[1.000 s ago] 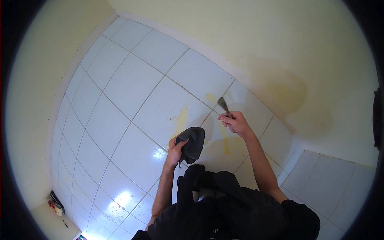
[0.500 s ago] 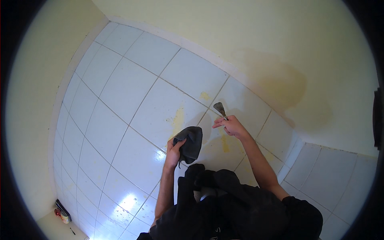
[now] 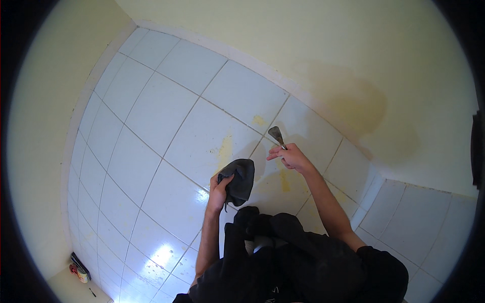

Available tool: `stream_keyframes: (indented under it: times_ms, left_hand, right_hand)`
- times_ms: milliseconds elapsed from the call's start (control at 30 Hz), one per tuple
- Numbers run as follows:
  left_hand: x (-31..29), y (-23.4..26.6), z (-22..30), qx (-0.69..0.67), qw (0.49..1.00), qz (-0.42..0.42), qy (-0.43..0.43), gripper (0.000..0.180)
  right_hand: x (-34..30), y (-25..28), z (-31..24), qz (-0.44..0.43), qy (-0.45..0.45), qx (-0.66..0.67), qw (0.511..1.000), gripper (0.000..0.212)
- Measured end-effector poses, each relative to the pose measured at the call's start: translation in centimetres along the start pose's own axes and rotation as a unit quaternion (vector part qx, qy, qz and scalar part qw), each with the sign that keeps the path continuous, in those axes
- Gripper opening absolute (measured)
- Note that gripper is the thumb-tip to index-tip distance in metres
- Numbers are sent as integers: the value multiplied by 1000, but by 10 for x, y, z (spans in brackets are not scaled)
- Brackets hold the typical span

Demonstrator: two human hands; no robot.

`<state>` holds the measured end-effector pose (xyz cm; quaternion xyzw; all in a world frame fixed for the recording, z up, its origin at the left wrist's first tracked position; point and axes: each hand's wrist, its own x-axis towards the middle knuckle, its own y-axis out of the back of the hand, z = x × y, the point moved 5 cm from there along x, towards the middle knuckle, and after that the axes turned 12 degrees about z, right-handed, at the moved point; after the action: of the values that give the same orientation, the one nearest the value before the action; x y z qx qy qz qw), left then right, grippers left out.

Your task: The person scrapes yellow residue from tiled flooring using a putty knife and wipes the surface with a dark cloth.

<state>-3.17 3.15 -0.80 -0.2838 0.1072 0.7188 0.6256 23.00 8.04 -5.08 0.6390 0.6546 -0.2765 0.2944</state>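
My left hand [image 3: 217, 192] is closed on a dark grey cloth [image 3: 240, 180], with the thumb pressed over its folds. In my right hand [image 3: 290, 157] is a scraper [image 3: 276, 135], its flared metal blade pointing away from me; the grip covers most of its handle. Both hands are above a white tiled floor [image 3: 172, 111]. Pale yellow smears mark the tiles: a long one [image 3: 225, 151] just beyond the cloth, a small patch [image 3: 259, 120] farther off, and another [image 3: 285, 181] below my right hand.
Cream walls [image 3: 323, 40] meet the floor along a pale skirting at the far side and left. At the lower left, a few small items [image 3: 79, 270] sit by the wall. A dark object [image 3: 476, 151] shows at the right rim. Light glares off the near-left tiles.
Both hands have barely moved; the scraper and the cloth have shifted very slightly left. Each hand keeps its hold.
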Motion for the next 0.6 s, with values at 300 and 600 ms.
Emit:
stream_keyframes:
  times_ms: [300,600]
  left_hand:
    - [0,2,0,8,1000,0,-7,25]
    - [-1,-1,0,-2,1000,-2,12,26]
  right_hand:
    - [-1,3,0,21,14,-36,999,34]
    - [-3,2,-3,10,33,-71,997,27]
